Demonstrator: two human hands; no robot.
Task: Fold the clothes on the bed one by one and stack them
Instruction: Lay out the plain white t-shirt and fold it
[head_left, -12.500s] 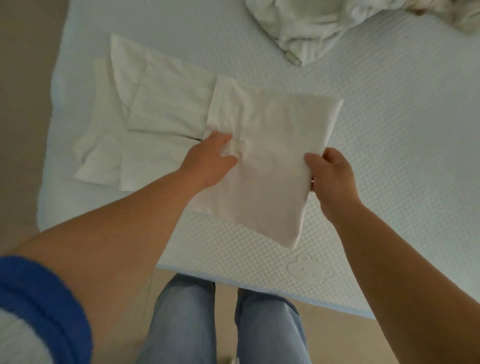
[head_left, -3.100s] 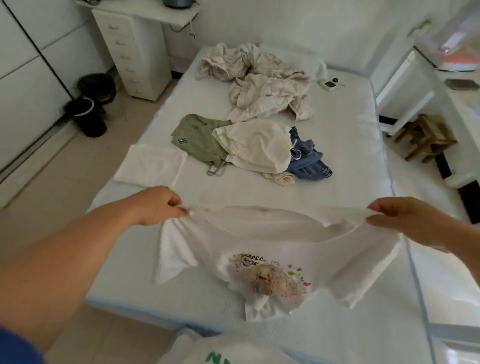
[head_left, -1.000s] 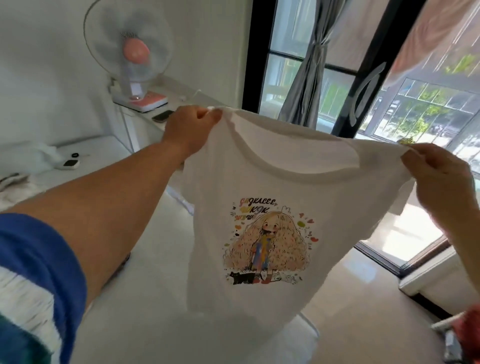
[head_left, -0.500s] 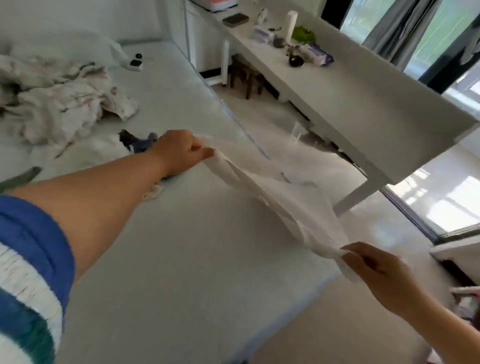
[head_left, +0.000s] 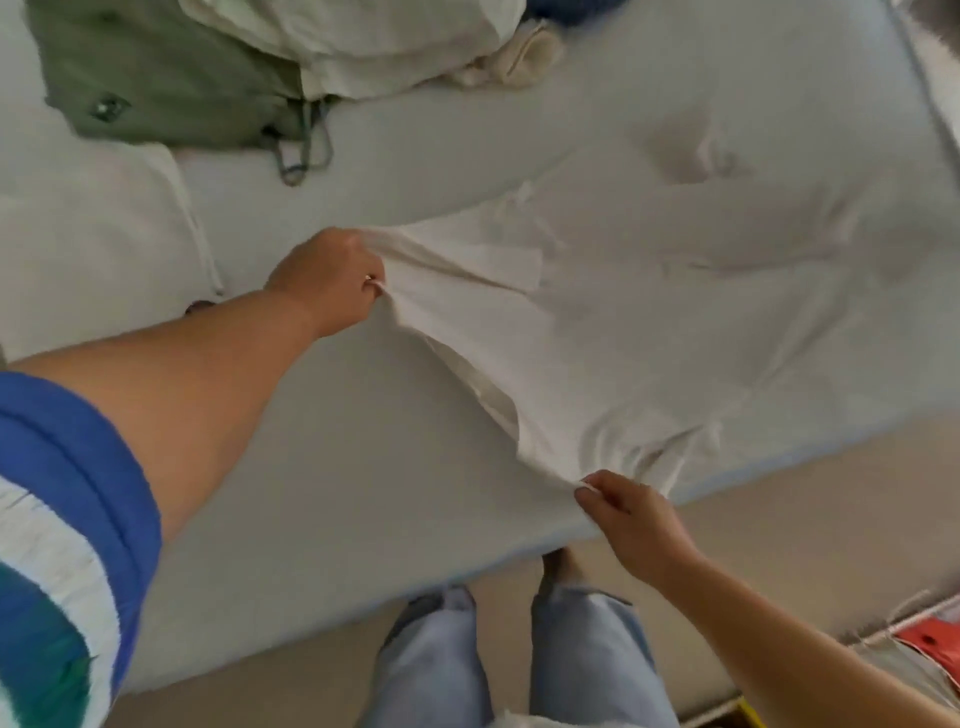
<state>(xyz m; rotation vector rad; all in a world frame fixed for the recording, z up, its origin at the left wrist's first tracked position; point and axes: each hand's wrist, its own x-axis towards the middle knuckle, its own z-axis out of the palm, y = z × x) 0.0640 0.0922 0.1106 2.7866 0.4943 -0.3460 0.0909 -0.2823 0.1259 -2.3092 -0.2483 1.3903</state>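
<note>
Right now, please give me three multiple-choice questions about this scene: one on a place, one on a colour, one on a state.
1. Where is the folded white garment?
A. far side of the left arm
B. on the floor
C. in the right hand

2. What colour is the garment with the drawstring?
A. red
B. olive green
C. black

3. How is the white T-shirt?
A. hanging in air
B. folded
C. spread on the bed, pinched by both hands

Key: 1 A, it lies beyond the forearm; 2 B, the cloth is green; 3 C, left hand and right hand pinch its edge.

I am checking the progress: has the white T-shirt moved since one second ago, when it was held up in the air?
Yes. The white T-shirt has come down and now lies on the bed, with both hands gripping its near edge.
</note>
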